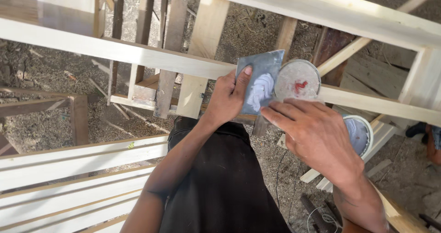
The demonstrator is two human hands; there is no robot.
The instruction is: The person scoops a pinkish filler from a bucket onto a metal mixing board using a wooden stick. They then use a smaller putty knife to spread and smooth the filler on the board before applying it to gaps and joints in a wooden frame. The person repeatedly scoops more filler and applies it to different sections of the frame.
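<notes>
One metal scraper (261, 84) (left hand (228, 97)), one round lid (297, 80), right hand (312, 134)

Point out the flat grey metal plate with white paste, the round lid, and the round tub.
Flat grey metal plate (262, 72), head view, upper bare face.
Round dusty lid with red mark (296, 80), head view, centre.
Round white-rimmed tub (359, 134), head view, inside.
</notes>
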